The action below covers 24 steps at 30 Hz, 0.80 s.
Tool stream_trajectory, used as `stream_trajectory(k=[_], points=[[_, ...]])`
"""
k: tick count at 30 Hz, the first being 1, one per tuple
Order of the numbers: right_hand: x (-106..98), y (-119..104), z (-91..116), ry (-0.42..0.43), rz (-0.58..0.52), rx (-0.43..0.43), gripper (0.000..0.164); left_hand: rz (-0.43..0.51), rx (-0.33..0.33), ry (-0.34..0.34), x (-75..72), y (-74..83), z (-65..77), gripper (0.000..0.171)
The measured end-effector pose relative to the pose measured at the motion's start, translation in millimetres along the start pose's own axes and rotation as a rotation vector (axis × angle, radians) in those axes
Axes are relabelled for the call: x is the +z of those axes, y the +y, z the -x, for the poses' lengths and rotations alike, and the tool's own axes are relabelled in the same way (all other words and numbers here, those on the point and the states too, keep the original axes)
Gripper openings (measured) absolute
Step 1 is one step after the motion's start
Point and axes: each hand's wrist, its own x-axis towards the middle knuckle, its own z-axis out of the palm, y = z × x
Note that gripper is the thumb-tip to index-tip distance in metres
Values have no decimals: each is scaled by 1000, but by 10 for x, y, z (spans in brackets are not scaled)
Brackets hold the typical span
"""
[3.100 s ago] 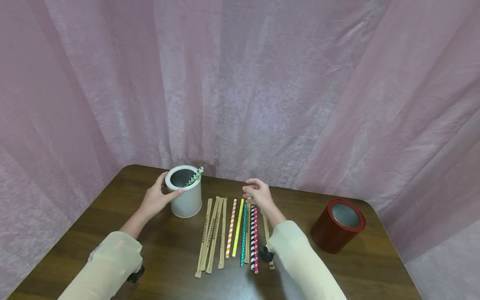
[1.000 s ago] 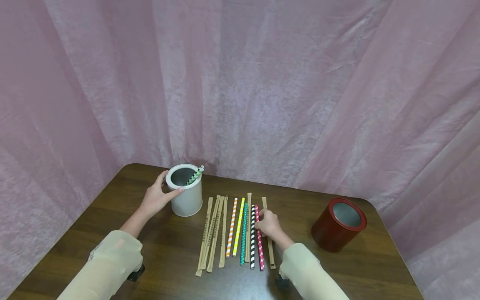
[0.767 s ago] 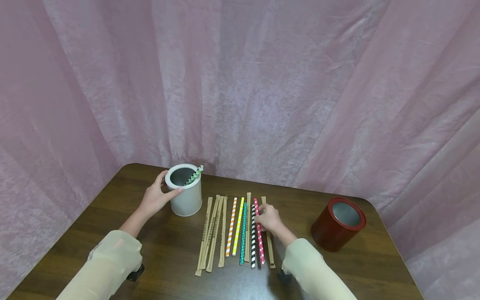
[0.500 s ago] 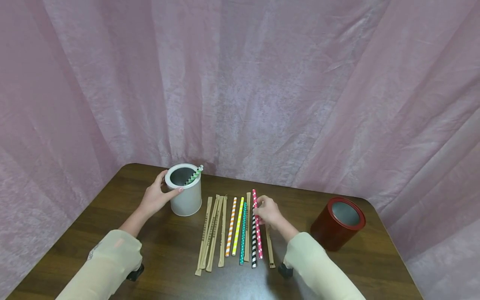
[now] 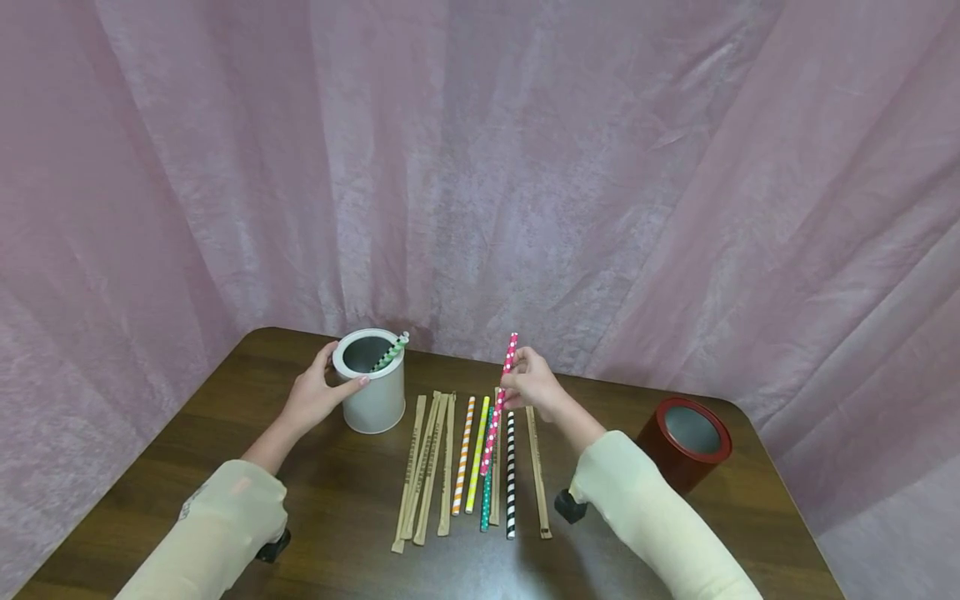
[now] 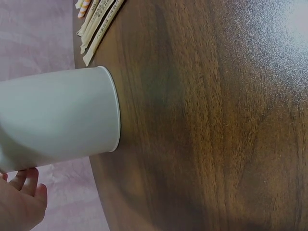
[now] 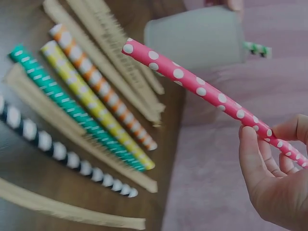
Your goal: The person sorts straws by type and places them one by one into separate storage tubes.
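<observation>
My right hand (image 5: 534, 387) pinches a pink straw (image 5: 491, 433) with white dots between thumb and fingers. It is lifted and tilted above the row of straws; the right wrist view shows the same pink straw (image 7: 192, 84) clear of the table. My left hand (image 5: 315, 393) grips the white can (image 5: 375, 402) near its rim, thumb on the near side and fingers round the far left. The can stands upright. A green striped straw (image 5: 390, 352) and a black-and-white one lean inside it, their tops past the rim.
On the table lie orange (image 5: 462, 458), yellow (image 5: 477, 458), teal (image 5: 486, 504) and black striped (image 5: 511, 483) straws. Several brown paper-wrapped straws (image 5: 427, 475) lie to their left, others among and right of them. A red can (image 5: 678, 454), tilted in view, stands far right. A pink curtain (image 5: 480, 183) hangs behind.
My right hand reached down to the pink straw, took hold of it, and raised it up and to the left from beside the black striped one. My left hand stays on the white can.
</observation>
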Motion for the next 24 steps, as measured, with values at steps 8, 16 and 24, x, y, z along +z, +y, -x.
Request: stream_trajectory(k=[8,16,24], points=[[-11,-394,-25,9,-70,-74,28,4,-10,-2,23,5,-8,92],[129,-599,-23,35,-221,-159,33,-2,-11,0,41,6,-11,93],[356,-642,-79,130,-383,-230,29,-2,-13,4,53,-1,-11,92]])
